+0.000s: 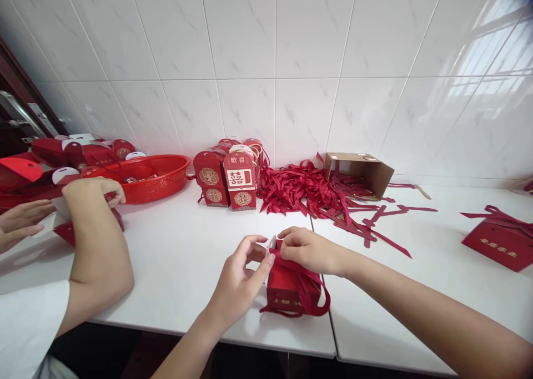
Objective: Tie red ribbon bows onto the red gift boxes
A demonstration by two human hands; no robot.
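From the head camera: a person's right hand (310, 250) pinches a red ribbon (308, 291) over a red box (285, 299), which sits on a white table (175, 251) in front of a ribbon heap (287, 189). The left hand (245, 268) curves about the box's upright flap (271, 244); whether it is clamped there cannot be told. Decorated boxes (241, 182) stand just left of the heap, a cardboard box (381, 178) just right, a co-worker's hand (94, 189) well to its left.

Red box (283, 297), gold-lettered, red ribbon (307, 294) across
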